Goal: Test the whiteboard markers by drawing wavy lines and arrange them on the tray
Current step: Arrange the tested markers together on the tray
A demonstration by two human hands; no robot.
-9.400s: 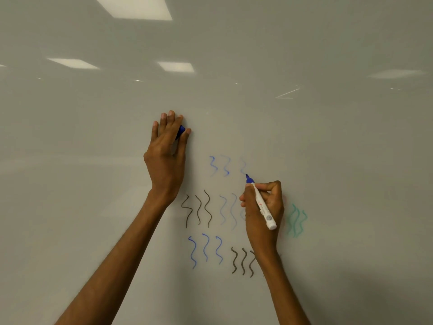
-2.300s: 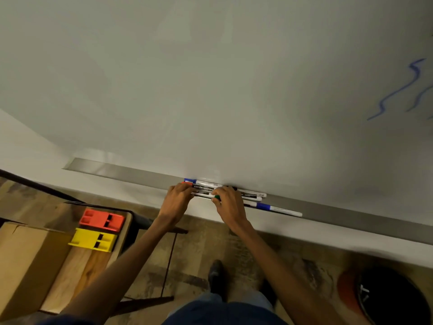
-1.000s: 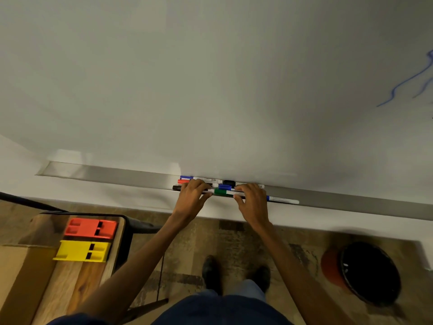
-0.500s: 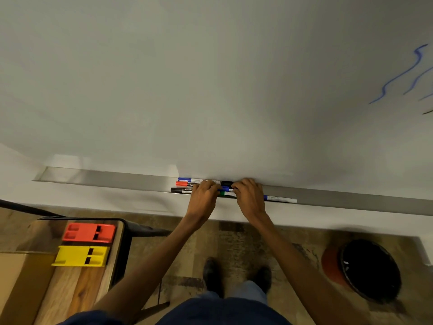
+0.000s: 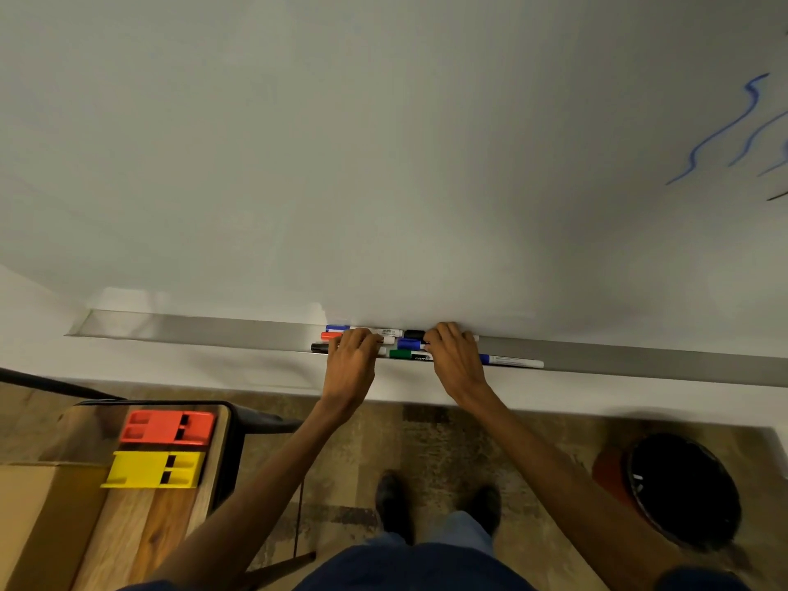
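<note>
**Hands ease apart over the markers on the tray**

Both hands are down at the tray [image 5: 204,328], the grey ledge under the whiteboard [image 5: 383,164], where the markers [image 5: 386,332] lie bunched lengthwise. The left hand [image 5: 349,366] lies knuckles-up over the left part of the bunch, its fingers [image 5: 362,338] bent down onto the barrels. The right hand [image 5: 456,362] covers the right part the same way, fingers curled over toward the board. Whether either hand pinches a marker or only presses on it cannot be told.

Half a second ago the two hands were nearly touching. Now they sit further apart, and the gap between them shows more of the green marker [image 5: 401,354], with a blue cap [image 5: 409,344] and a black cap [image 5: 414,334] behind it. Red, blue and black caps poke out left of the left hand, and one white barrel [image 5: 516,360] reaches right of the right hand, as before.

Nine seconds ago the right hand was drawing up on the board; the blue wavy lines [image 5: 720,130] now sit at the upper right edge.

A red block [image 5: 168,427] and a yellow block [image 5: 153,469] rest on the bench [image 5: 140,535] at lower left.
</note>
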